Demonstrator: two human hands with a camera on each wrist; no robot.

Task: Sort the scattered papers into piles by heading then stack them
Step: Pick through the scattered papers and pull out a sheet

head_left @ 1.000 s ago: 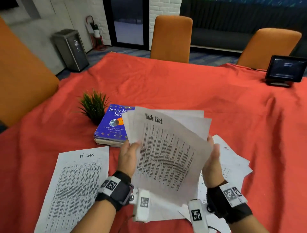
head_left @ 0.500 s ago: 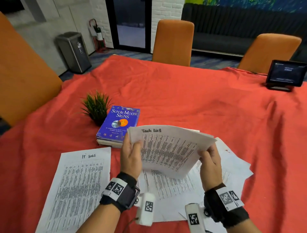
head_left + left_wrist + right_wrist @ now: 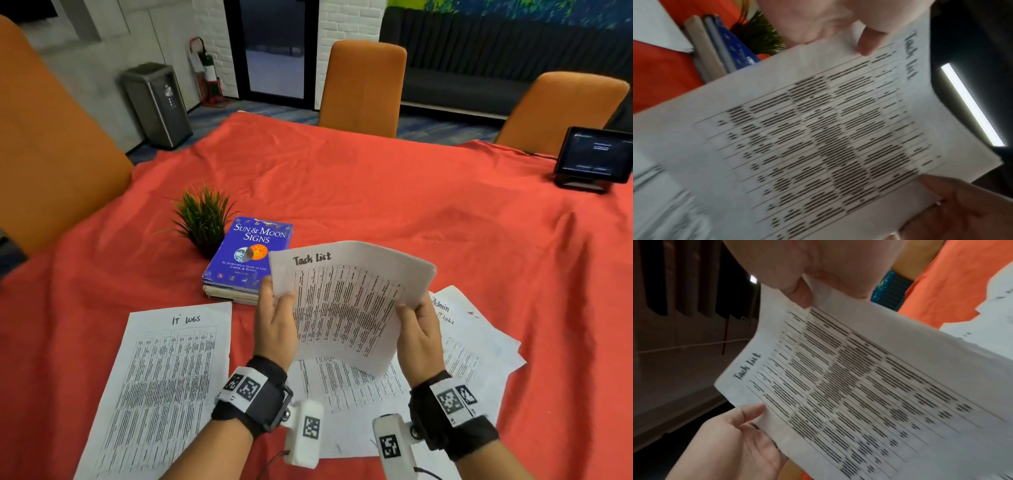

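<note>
Head view looks down over the table (image 3: 376,178); both wrist views closely share the Task List sheet (image 3: 818,129)

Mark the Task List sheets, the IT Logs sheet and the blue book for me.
Task List sheets (image 3: 346,308), head view, middle of the printed table.
IT Logs sheet (image 3: 164,387), head view, centre of the page lying flat.
blue book (image 3: 251,251), head view, front cover under the title.

Task List sheets (image 3: 346,301): white printed tables, handwritten heading, held bowed above the table between the left hand (image 3: 275,329) and right hand (image 3: 419,337). IT Logs sheet (image 3: 164,387): flat, face up, left of the left hand. Loose overlapping papers (image 3: 479,346), one headed Admin: beneath and right of the right hand.
</note>
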